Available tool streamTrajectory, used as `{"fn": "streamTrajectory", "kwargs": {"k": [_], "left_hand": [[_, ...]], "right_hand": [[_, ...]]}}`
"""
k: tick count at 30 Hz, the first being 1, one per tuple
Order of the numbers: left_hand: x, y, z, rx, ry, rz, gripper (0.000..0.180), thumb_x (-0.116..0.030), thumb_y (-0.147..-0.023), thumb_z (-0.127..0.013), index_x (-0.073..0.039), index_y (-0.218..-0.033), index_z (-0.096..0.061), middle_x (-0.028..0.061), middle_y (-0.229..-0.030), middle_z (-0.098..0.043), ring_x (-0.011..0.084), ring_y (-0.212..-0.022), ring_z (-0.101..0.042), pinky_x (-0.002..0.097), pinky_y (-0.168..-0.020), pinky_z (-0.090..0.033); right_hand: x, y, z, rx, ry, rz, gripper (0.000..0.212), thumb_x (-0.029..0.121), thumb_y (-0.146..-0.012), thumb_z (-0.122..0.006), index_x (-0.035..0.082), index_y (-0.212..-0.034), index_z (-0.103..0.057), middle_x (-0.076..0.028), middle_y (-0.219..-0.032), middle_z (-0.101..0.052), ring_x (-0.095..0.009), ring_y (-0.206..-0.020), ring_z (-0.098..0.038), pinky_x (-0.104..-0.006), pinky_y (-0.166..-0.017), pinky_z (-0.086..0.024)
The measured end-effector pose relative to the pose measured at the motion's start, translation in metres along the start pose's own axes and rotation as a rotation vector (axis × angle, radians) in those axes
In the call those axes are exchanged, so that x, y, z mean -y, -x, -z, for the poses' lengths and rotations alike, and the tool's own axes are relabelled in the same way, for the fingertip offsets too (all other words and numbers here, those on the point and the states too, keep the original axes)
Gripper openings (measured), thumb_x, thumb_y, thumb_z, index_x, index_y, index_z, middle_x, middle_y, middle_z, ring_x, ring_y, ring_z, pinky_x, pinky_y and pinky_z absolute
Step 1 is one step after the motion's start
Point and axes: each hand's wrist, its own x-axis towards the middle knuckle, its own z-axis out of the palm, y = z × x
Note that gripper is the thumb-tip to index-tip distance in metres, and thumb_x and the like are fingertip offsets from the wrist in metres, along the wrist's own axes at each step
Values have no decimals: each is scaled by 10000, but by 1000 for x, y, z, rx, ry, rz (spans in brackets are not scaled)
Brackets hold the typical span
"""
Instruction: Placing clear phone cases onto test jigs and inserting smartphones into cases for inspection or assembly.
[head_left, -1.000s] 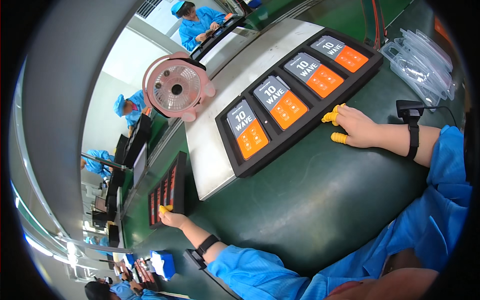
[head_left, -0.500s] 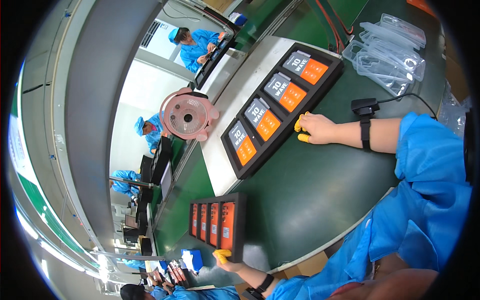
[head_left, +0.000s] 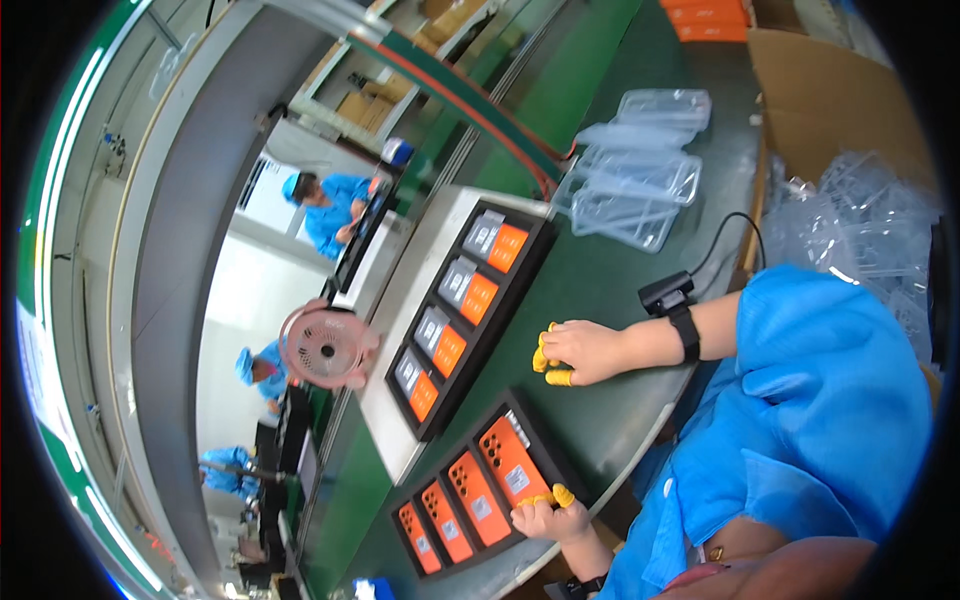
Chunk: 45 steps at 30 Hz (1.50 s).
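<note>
Yellow finger cots cover fingertips on both my hands. My left hand (head_left: 550,515), low in the head view, grips the near edge of a black compartment tray (head_left: 560,450), its fingertips at the end of the closest orange phone-like slab (head_left: 513,462). Several such slabs, each with round dark spots and a white label, lie in that tray. My right hand (head_left: 580,352) hovers at the green table with nothing in it, fingers bent and apart. Beyond it, a second black tray (head_left: 490,318) holds several phone-sized pieces with grey and orange faces (head_left: 465,290).
A white board (head_left: 385,425) lies under the second tray, with a pink fan (head_left: 328,350) behind it. Clear plastic cases (head_left: 640,170) are piled on the green table (head_left: 600,275). A black device (head_left: 668,293) on a cable is by my right wrist. Co-workers (head_left: 330,210) sit further off.
My view has turned. The tray at my left hand has come closer to the other tray and to me. My right hand has drawn back from the second tray's edge.
</note>
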Motion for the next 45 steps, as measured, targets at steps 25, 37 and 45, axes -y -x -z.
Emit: {"fn": "streamTrajectory", "kwargs": {"k": [25,37,45], "left_hand": [[-33,-62,-97,522,-207,-55,150,-100,-655,-583,-10,-763,-530,172,-788,-486,341,-754,-442,426,-678,-358],[-26,-48,-43,279,-584,-11,369,-395,-752,-517,-41,-655,-483,122,-620,-462,289,-590,-469,410,-558,-381],[-22,-40,-52,261,-591,-38,443,-502,-739,-498,-69,-654,-452,73,-556,-453,247,-509,-492,369,-452,-400]], "right_hand": [[-51,42,139,-118,293,141,152,94,-652,-571,71,-802,-562,-90,-818,-498,-250,-763,-514,-330,-602,-455],[-61,86,83,77,58,29,267,309,-748,-566,55,-667,-545,-77,-731,-493,-256,-702,-501,-342,-593,-415],[-56,88,77,128,50,154,293,282,-741,-592,53,-581,-503,-56,-632,-475,-224,-628,-506,-322,-555,-413]]}}
